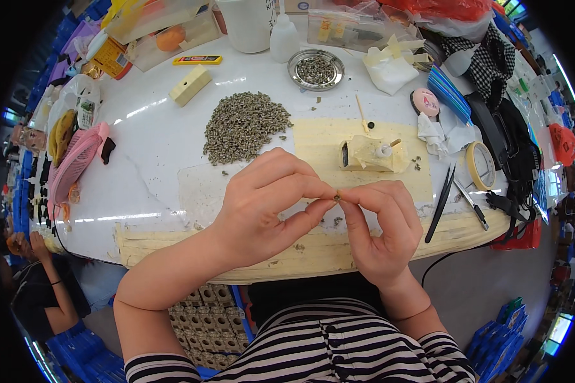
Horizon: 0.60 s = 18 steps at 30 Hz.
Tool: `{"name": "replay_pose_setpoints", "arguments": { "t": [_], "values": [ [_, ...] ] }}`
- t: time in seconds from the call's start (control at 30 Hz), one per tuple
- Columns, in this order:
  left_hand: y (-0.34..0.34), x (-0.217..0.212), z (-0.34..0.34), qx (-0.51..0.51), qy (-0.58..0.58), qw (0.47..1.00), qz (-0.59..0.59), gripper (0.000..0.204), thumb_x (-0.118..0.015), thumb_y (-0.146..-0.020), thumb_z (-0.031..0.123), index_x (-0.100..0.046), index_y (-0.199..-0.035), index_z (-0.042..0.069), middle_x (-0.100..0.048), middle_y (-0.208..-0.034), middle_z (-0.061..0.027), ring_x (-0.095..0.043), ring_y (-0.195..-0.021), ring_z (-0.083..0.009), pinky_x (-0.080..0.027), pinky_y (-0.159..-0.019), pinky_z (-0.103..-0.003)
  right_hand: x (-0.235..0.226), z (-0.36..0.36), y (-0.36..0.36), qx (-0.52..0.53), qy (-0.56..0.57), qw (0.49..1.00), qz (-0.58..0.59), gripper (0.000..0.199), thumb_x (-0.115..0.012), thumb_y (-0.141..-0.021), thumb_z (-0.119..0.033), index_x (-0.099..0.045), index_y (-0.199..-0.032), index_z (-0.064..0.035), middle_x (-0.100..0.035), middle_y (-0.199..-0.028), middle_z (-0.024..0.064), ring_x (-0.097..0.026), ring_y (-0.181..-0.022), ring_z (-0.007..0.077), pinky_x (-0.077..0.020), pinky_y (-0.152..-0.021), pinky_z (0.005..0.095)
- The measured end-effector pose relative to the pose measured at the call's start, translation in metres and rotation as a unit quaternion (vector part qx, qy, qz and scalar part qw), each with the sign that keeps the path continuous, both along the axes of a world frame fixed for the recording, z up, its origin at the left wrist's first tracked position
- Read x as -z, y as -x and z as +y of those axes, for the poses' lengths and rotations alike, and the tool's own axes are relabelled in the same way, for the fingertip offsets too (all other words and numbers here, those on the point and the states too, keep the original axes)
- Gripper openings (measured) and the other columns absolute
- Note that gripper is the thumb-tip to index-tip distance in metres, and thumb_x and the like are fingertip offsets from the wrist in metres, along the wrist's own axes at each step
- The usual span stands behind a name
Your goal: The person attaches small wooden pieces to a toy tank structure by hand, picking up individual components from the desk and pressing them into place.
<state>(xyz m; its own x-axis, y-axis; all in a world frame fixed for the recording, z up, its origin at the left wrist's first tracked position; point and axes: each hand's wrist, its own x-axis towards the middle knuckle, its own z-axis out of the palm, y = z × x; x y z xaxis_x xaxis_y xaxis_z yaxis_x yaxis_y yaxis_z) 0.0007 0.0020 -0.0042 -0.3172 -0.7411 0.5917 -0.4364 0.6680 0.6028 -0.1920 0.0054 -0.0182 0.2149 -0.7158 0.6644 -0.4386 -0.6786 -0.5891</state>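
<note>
My left hand (262,207) and my right hand (383,233) meet over the near part of the table, fingertips pinched together. Between them is a tiny brass-coloured metal part (337,197), mostly hidden by the fingers; its exact kind is too small to tell. Beyond my left hand lies a big heap of small greyish metal parts (244,127). A round metal dish (315,69) farther back holds more of them. Past my right hand stands a small taped block (374,156) with a white nozzle-like piece on top. A few loose bits lie on the table just under my fingers.
Yellowish tape (166,249) covers the table's front edge. To the right lie black tweezers (441,203), a craft knife (471,204) and a tape roll (480,165). A white squeeze bottle (284,38) and a cream block (190,85) stand at the back. Another person's arm (51,274) shows far left.
</note>
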Motion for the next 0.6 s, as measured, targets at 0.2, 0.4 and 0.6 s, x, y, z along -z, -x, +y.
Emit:
{"name": "replay_pose_setpoints", "arguments": {
  "t": [0.2,0.4,0.6],
  "values": [
    [0.000,-0.001,0.000,-0.010,0.005,1.000,0.000,0.022,-0.079,-0.069,-0.006,-0.073,-0.088,0.004,-0.067,-0.083,-0.0062,-0.062,-0.074,-0.0195,-0.047,-0.064,-0.030,-0.014,-0.005,0.010,0.006,0.012,1.000,0.024,0.022,-0.078,-0.075,0.004,-0.073,-0.096,-0.0024,-0.067,-0.087,0.0092,-0.061,-0.076,0.0247,-0.0470,-0.065,0.0325],
    [-0.001,-0.002,0.000,-0.036,0.018,0.999,-0.006,0.021,-0.078,-0.070,-0.006,-0.073,-0.087,0.004,-0.066,-0.080,-0.0058,-0.061,-0.073,-0.0184,-0.046,-0.064,-0.029,-0.037,-0.038,0.043,0.115,0.027,0.989,0.089,0.018,-0.075,-0.083,-0.001,-0.074,-0.102,-0.0032,-0.064,-0.087,0.0078,-0.060,-0.078,0.0226,-0.0461,-0.067,0.0326],
    [0.000,-0.001,-0.001,-0.047,0.030,0.998,-0.002,0.020,-0.077,-0.070,-0.006,-0.072,-0.087,0.003,-0.066,-0.080,-0.0061,-0.061,-0.073,-0.0181,-0.045,-0.064,-0.029,-0.027,-0.056,0.045,0.073,0.003,0.991,0.109,0.012,-0.075,-0.083,-0.003,-0.072,-0.094,-0.0019,-0.065,-0.084,0.0087,-0.058,-0.078,0.0242,-0.0457,-0.070,0.0341]
  ]
}}
